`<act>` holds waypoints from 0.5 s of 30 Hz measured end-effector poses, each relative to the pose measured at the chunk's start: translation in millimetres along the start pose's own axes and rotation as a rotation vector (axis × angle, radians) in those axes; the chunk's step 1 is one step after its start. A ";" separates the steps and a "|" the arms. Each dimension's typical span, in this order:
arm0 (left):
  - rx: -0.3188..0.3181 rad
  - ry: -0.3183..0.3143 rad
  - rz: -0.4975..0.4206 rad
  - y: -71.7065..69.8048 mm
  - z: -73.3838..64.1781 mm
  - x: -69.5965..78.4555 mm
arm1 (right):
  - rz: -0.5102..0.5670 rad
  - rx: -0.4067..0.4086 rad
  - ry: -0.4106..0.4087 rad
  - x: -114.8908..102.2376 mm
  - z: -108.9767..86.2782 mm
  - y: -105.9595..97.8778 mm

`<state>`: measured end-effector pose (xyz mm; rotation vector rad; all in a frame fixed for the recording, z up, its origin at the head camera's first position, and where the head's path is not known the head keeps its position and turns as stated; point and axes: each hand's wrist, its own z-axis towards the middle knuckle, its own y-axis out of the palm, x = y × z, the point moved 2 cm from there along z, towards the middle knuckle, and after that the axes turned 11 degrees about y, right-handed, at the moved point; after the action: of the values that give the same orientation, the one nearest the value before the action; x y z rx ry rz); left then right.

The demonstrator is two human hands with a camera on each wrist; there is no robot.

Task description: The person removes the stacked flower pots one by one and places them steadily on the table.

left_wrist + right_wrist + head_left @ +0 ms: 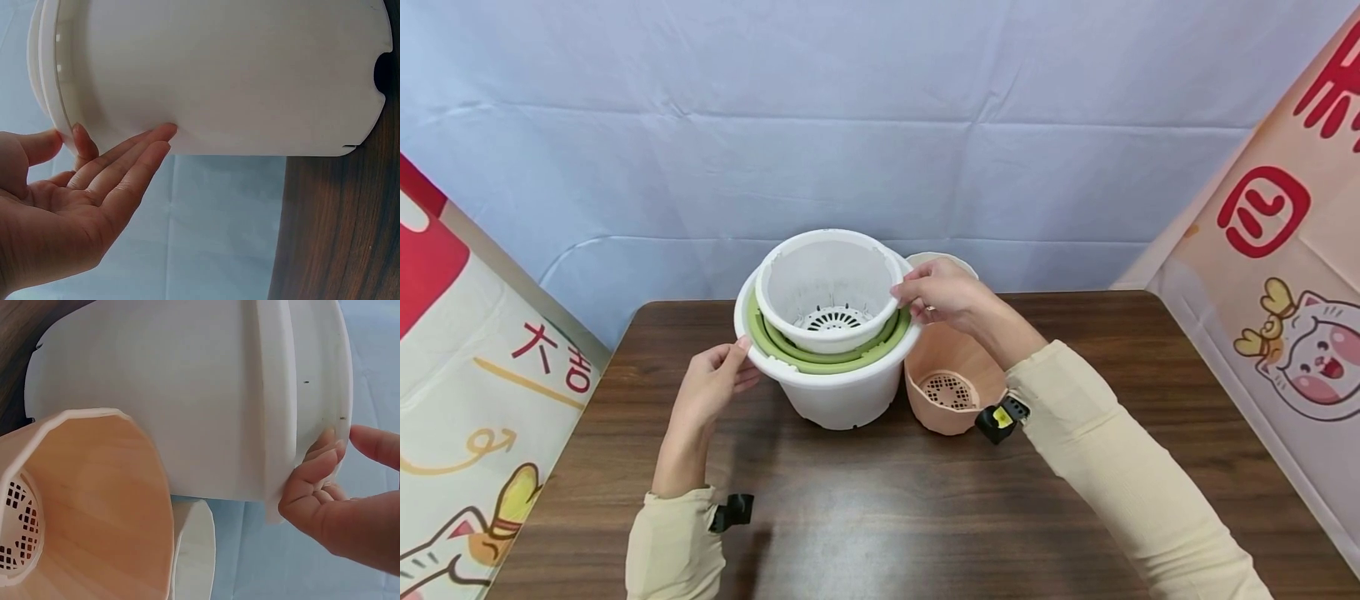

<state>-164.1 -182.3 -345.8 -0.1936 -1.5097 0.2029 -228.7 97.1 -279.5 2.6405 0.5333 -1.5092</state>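
A large white flowerpot (842,402) stands on the table with green pots (831,364) nested inside it. A smaller white pot (827,271) with a slotted bottom sits innermost, its rim raised above the others and tilted. At the left, my left hand (711,383) pinches the large pot's rim between thumb and index finger; in the left wrist view its other fingers (134,169) extend along the outer wall. My right hand (946,293) holds the smaller white pot's rim between thumb and fingers, as the right wrist view (344,500) also shows.
Right of the stack, a peach-coloured pot (951,354) with a grid bottom lies tilted toward me. Behind it a cream pot (964,265) is partly hidden by the right hand. The brown wooden table (880,517) meets a pale cloth backdrop (880,150); printed banners hang at both sides.
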 end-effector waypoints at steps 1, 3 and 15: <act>-0.002 -0.002 -0.001 -0.2 0.0 -0.1 | 0.007 -0.009 -0.003 0.0 0.0 -0.1; -0.005 -0.004 0.000 -0.5 0.0 -0.2 | 0.017 -0.027 -0.008 -0.3 -0.3 -0.4; -0.010 -0.008 0.001 -0.7 -0.4 -0.4 | 0.035 -0.088 0.008 -1.5 -3.1 0.0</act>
<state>-163.8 -183.1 -346.0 -0.2013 -1.5191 0.1968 -226.8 97.4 -276.6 2.5768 0.5381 -1.4322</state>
